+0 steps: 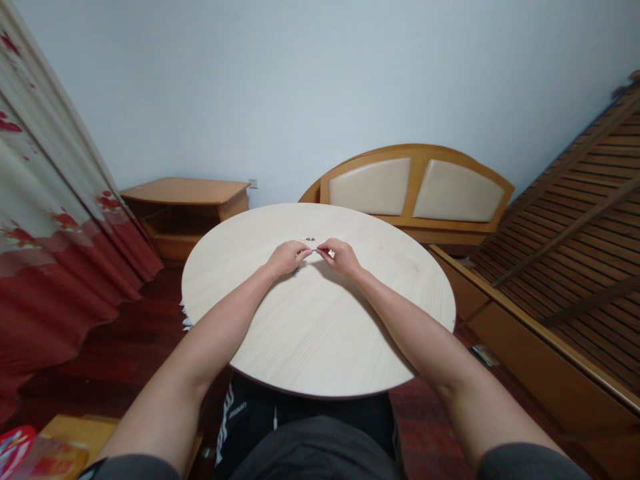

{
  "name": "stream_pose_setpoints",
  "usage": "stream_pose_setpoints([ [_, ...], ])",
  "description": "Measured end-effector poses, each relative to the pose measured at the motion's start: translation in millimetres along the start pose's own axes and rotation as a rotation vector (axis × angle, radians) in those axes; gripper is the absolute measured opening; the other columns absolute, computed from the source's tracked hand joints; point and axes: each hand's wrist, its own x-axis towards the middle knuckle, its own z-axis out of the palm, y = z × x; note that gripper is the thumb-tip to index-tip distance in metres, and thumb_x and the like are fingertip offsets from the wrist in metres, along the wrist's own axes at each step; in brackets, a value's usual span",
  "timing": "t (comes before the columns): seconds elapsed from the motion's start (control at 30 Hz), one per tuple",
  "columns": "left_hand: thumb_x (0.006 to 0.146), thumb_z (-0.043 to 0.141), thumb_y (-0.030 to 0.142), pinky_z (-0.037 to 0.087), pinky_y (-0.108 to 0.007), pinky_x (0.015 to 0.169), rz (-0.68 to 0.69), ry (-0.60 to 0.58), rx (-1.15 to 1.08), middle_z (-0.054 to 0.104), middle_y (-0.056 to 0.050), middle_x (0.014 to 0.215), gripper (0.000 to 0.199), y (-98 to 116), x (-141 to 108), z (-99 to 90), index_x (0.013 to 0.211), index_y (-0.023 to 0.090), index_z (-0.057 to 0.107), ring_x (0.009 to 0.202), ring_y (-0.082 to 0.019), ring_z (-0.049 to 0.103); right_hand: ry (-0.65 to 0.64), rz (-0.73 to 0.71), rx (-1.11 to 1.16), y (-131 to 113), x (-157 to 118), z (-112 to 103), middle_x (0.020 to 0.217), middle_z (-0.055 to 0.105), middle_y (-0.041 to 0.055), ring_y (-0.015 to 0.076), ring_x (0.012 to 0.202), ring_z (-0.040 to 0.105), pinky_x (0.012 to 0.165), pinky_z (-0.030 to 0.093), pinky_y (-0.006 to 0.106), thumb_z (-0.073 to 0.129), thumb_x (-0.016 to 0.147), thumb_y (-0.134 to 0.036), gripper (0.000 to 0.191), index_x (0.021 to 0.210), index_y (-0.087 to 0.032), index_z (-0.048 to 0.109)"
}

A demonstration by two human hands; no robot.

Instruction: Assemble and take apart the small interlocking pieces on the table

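Observation:
Over the far half of a round pale wood-grain table (310, 340), my two hands meet at a tiny dark piece (315, 250), too small to name. My left hand (290, 257) pinches it from the left between thumb and fingertips. From the right, my right hand (341, 255) pinches at the same piece. Just beyond the fingertips lie a few small dark bits (311, 239) on the tabletop. Something small and dark also shows under my left hand, mostly hidden by it.
A low wooden cabinet (185, 191) stands behind at left, beside a red and cream curtain (65, 233). At the back right are a padded headboard (370, 187) and a bed frame with slats (565, 220) tilted up. A yellow box (80, 427) sits at lower left.

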Motion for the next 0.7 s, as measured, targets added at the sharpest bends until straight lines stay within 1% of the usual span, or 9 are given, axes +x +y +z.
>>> stream_pose_setpoints([
  [0.13,0.101,0.054,0.034,0.050,-0.031,0.092,-0.003,-0.011,0.027,0.079,-0.008,0.106,0.030,-1.7,1.1,2.1,0.102,0.019,0.079,0.101,-0.021,0.069,-0.032,0.007,-0.021,-2.6,-0.5,-1.8,0.086,0.072,0.0078,0.0201,0.080,0.064,0.077,0.047,0.031,0.060,0.098,-0.028,0.017,0.096,-0.020,0.075],
  [0.43,0.097,0.062,0.033,0.050,-0.031,0.087,-0.001,-0.010,0.029,0.079,-0.009,0.100,0.024,-3.1,1.8,1.7,0.101,0.018,0.080,0.094,-0.021,0.069,-0.087,0.030,-0.024,-6.4,-2.2,-4.7,0.095,0.074,0.0082,0.0205,0.085,0.067,0.080,0.048,0.031,0.064,0.095,-0.025,0.015,0.106,-0.019,0.073],
  [0.7,0.095,0.066,0.031,0.050,-0.031,0.087,0.010,-0.003,0.008,0.079,-0.009,0.100,0.021,-3.6,1.5,2.4,0.100,0.018,0.081,0.095,-0.022,0.070,-0.089,0.021,-0.027,-6.1,-2.7,-4.0,0.095,0.072,0.0075,0.0201,0.084,0.066,0.077,0.048,0.031,0.064,0.093,-0.023,0.014,0.104,-0.020,0.073],
])
